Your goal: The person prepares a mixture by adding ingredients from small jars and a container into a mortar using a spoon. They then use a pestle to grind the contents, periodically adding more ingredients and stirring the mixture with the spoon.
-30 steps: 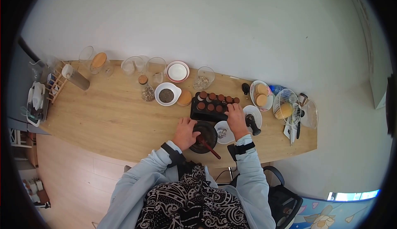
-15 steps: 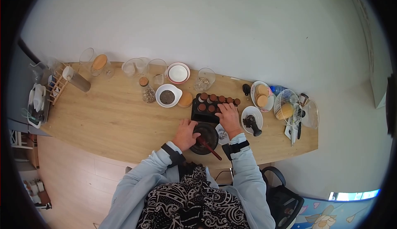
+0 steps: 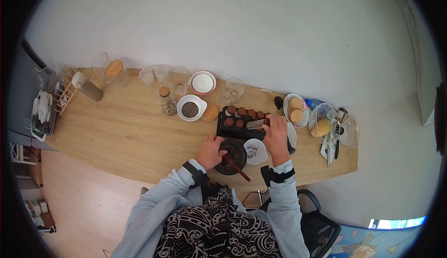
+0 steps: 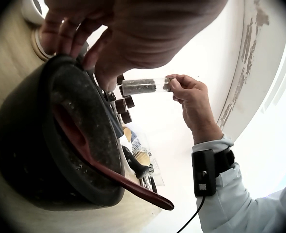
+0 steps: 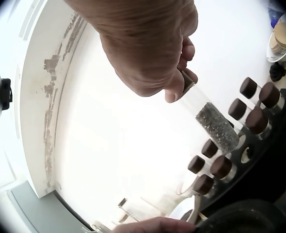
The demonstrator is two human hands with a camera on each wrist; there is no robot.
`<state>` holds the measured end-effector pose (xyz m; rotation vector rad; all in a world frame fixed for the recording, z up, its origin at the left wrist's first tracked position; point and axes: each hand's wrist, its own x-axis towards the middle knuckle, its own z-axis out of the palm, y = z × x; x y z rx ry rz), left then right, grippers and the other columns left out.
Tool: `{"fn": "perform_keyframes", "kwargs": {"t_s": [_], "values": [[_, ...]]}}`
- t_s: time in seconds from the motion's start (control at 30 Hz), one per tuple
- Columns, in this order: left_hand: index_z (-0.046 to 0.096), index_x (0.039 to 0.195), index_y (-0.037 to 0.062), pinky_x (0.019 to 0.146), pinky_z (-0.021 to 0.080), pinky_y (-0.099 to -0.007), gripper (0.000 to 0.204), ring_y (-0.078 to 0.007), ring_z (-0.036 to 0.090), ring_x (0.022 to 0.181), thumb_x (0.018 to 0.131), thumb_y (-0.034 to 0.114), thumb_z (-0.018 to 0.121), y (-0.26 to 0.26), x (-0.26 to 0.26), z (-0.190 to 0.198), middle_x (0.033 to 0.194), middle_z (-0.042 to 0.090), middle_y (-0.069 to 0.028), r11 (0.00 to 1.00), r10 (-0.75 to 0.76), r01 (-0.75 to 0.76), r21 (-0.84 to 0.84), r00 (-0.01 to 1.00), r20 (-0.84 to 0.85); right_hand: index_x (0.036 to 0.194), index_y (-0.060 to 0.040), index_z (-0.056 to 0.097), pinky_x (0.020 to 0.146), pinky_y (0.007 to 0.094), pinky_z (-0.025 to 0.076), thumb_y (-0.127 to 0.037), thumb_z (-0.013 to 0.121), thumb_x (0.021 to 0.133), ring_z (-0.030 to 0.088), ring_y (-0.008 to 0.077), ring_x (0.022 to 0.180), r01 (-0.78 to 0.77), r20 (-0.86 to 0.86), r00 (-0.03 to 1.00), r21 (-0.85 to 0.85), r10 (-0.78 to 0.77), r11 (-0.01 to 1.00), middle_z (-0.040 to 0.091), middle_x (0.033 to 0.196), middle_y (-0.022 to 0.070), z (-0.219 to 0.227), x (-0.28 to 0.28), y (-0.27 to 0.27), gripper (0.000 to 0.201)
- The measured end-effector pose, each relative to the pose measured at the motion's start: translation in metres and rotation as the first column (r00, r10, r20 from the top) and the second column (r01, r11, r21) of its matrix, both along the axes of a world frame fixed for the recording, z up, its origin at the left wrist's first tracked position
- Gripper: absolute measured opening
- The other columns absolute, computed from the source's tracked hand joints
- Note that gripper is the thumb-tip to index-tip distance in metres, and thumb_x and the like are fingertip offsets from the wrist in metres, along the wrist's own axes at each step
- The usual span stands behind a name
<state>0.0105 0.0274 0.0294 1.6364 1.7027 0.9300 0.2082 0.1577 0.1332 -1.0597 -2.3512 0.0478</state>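
Big change from half a second ago: the right hand [image 3: 278, 139] was sitting down on the front row of the black rack [image 3: 226, 131], and now it's lifting a glass vial [image 5: 216, 128] up out of there. From my end of the feed, its fingers are pinching the vial at the top, and the vial is hanging above the rack with its bottom end down, leaning about like the others, grey speckly grains filling its lower part. Brown-capped vials [image 5: 221, 167] are standing in the slots around it

Meanwhile the left hand [image 3: 209, 152] is staying put, its fingers curling over the rim of the black mortar [image 4: 24, 145], which is sitting right in front of the rack. A red spoon [image 4: 140, 190] is leaning inside that, handle sticking out over the edge. Just beside the mortar I'm seeing a white bowl [image 3: 261, 149] with some small bits in it, and over left of the rack a corked flask [image 3: 168, 106] is standing on the surface [image 3: 125, 127]
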Motion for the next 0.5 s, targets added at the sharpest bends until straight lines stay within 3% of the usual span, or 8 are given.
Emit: {"fn": "perform_keyframes", "kwargs": {"t_s": [0.13,0.23,0.3,0.33,0.4,0.43,0.5], "values": [[0.058,0.108,0.0007,0.090,0.042,-0.0449,0.038,-0.0383,0.050,0.103,0.074,0.012,0.073,0.001,0.001,0.003,0.103,0.056,-0.0194,0.999,0.037,-0.038,0.012,0.998,0.048,0.103,-0.0022,0.058,0.078,0.0441,0.042,-0.001,0.068,0.073,0.051,0.0357,0.090,-0.022,-0.121,0.993,-0.097,0.010,0.995,0.059,0.095,0.0152,0.015,0.011,-0.012,0.032],[0.059,0.108,0.0003,0.088,0.044,-0.0435,0.033,-0.0380,0.052,0.100,0.079,0.012,0.070,0.004,0.002,0.012,0.103,0.057,-0.0186,0.991,0.054,-0.063,0.121,0.996,0.075,0.104,-0.0029,0.060,0.075,0.0384,0.043,0.001,0.067,0.073,0.053,0.0292,0.083,-0.052,-0.207,0.978,-0.230,0.003,0.972,0.056,0.087,0.0124,0.018,0.012,-0.025,0.032],[0.058,0.110,-0.0003,0.085,0.046,-0.0392,0.029,-0.0334,0.056,0.096,0.085,0.011,0.065,0.007,0.003,0.017,0.103,0.057,-0.0171,0.986,0.050,-0.104,0.131,0.930,0.364,0.106,-0.0033,0.059,0.076,0.0395,0.044,0.000,0.067,0.074,0.052,0.0328,0.085,-0.129,-0.260,0.965,-0.315,0.045,0.940,0.059,0.093,0.0129,0.017,0.012,-0.032,0.033],[0.058,0.110,-0.0003,0.085,0.046,-0.0392,0.029,-0.0334,0.056,0.096,0.085,0.011,0.065,0.009,0.003,0.019,0.103,0.057,-0.0171,0.986,0.049,-0.102,0.128,0.931,0.363,0.106,-0.0033,0.059,0.076,0.0395,0.044,0.000,0.067,0.074,0.052,0.0328,0.085,-0.128,-0.261,0.964,-0.317,0.043,0.940,0.059,0.093,0.0129,0.016,0.011,-0.037,0.033],[0.055,0.120,-0.0005,0.085,0.048,-0.0307,0.030,-0.0214,0.060,0.096,0.090,0.005,0.058,0.009,0.000,0.032,0.108,0.057,-0.0127,0.986,-0.154,0.100,0.135,0.858,0.490,0.107,-0.0034,0.060,0.073,0.0354,0.044,0.000,0.067,0.074,0.053,0.0278,0.084,-0.189,-0.349,0.937,-0.431,0.031,0.883,0.059,0.090,0.0111,0.014,0.008,-0.045,0.034],[0.055,0.120,-0.0005,0.085,0.048,-0.0307,0.030,-0.0214,0.060,0.096,0.090,0.005,0.058,0.006,0.002,0.040,0.108,0.057,-0.0127,0.986,-0.155,0.103,0.133,0.859,0.488,0.107,-0.0034,0.060,0.073,0.0354,0.044,0.000,0.067,0.074,0.053,0.0278,0.084,-0.188,-0.351,0.936,-0.432,0.028,0.882,0.059,0.090,0.0111,0.012,0.007,-0.048,0.034],[0.055,0.117,-0.0008,0.079,0.048,-0.0338,0.032,-0.0263,0.060,0.092,0.087,0.006,0.061,0.003,0.006,0.055,0.103,0.059,-0.0140,0.968,-0.203,0.249,0.042,0.668,0.716,0.106,-0.0029,0.060,0.070,0.0320,0.045,-0.002,0.068,0.077,0.055,0.0232,0.082,-0.198,-0.350,0.936,-0.481,0.020,0.854,0.057,0.088,0.0098,0.010,0.005,-0.054,0.030]]}}
